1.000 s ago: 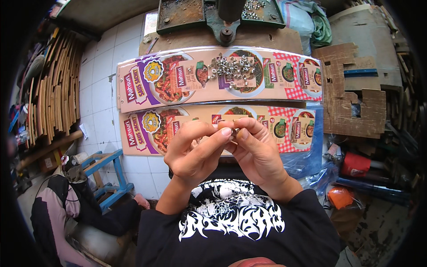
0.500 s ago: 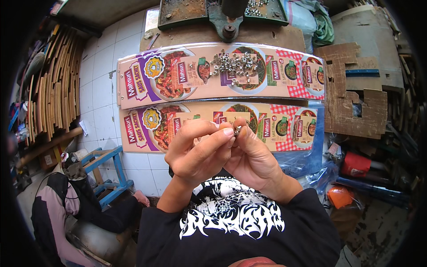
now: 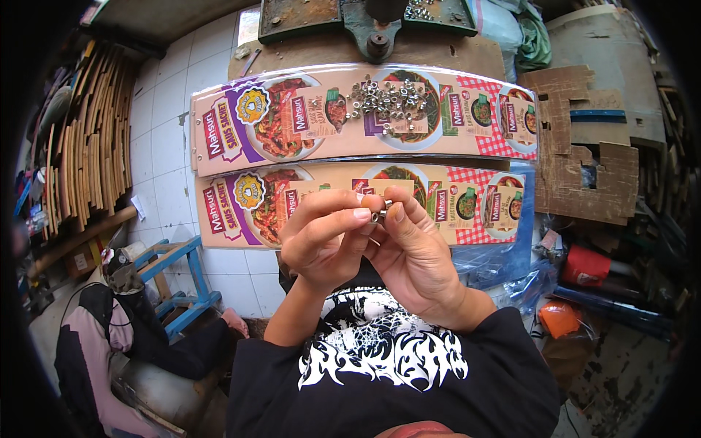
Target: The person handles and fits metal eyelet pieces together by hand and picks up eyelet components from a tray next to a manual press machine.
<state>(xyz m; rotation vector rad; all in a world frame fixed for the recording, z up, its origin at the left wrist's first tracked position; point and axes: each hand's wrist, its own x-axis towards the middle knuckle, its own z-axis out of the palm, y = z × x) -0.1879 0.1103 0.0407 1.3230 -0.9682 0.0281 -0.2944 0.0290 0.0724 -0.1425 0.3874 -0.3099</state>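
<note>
In front of my chest, my left hand [image 3: 325,237] and my right hand [image 3: 420,255] meet fingertip to fingertip. Small silvery metal eyelets [image 3: 377,217] show between the pinched thumbs and forefingers; how many each hand has is hard to make out. Below the hands lies a long printed card panel [image 3: 460,203] with food pictures, partly covered by them. A matching printed panel [image 3: 292,150] lies just beyond it, at the end of what looks like a stack. On that farther panel rests a loose pile of eyelets [image 3: 387,100], with a few strays around it.
A dark green metal press [image 3: 377,45] with side trays [image 3: 299,18] stands at the far edge. Cut brown boards [image 3: 584,175] lie to the right, beside blue plastic sheeting [image 3: 496,263]. On the left are a blue frame [image 3: 193,274], stacked boards [image 3: 87,139] and a seated person [image 3: 95,350].
The fingers have shifted on the eyelets, and more of the metal now shows between them. My hands stay in nearly the same place; the pile looks unchanged.
</note>
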